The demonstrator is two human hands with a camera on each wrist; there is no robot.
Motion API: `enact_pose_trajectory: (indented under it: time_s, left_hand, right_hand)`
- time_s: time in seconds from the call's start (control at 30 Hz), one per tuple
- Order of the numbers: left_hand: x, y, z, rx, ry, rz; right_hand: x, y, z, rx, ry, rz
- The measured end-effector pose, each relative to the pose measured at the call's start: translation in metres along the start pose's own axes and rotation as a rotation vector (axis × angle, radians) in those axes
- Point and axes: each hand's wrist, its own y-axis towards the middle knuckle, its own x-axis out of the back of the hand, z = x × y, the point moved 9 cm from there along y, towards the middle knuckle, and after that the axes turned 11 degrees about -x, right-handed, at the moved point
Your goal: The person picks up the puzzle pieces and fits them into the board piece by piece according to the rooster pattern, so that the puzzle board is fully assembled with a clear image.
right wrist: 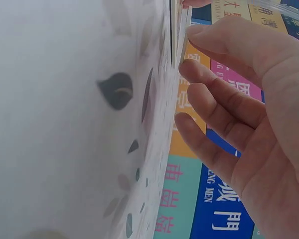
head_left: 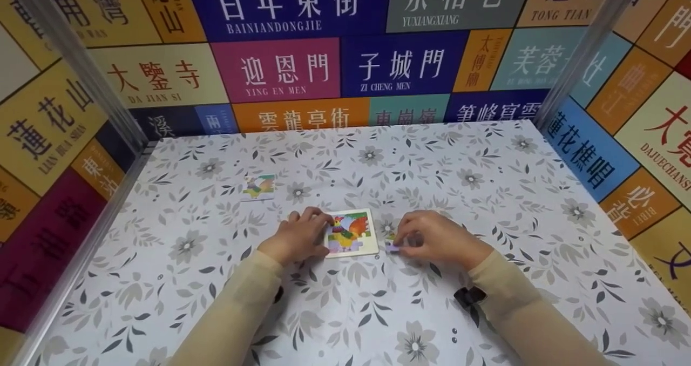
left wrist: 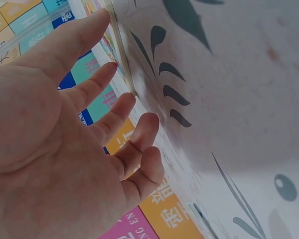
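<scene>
In the head view a small jigsaw puzzle board [head_left: 369, 247] with a pale frame lies on the table, showing a colourful rooster with a bare patch at its lower right. My left hand [head_left: 300, 236] holds the board at its left side, thumb at the near corner and fingers at the far one. The left wrist view shows the thumb [left wrist: 92, 30] against the board's edge [left wrist: 122, 50]. Just right of the board, my right hand [head_left: 440, 239] pinches a puzzle piece [head_left: 392, 246], lilac with some yellow, low over the tablecloth. Its fingers partly hide the piece.
A small rooster picture card [head_left: 258, 188] lies farther back on the left. Flowered cloth [head_left: 345, 312] covers the table. Panels with large lettering [head_left: 286, 69] stand behind and at both sides. A dark wrist strap [head_left: 469, 297] sits on the right sleeve.
</scene>
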Motion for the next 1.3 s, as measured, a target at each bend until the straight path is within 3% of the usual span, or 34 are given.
enact_pose_trajectory:
  time_s: [0.37,0.77,1.3]
  left_hand:
    - [0.002,-0.002,-0.001,-0.017,0.019,-0.023]
    - [-0.002,-0.001,-0.002,0.003,0.014,0.003]
    - [0.000,0.000,-0.003,0.001,0.025,-0.004]
  right_hand:
    - [-0.010,0.016,0.019,0.094,-0.027,-0.005]
    - [-0.020,0.023,0.021,0.040,-0.051,0.016]
    - [-0.028,0.033,0.035,0.071,-0.172,-0.005]
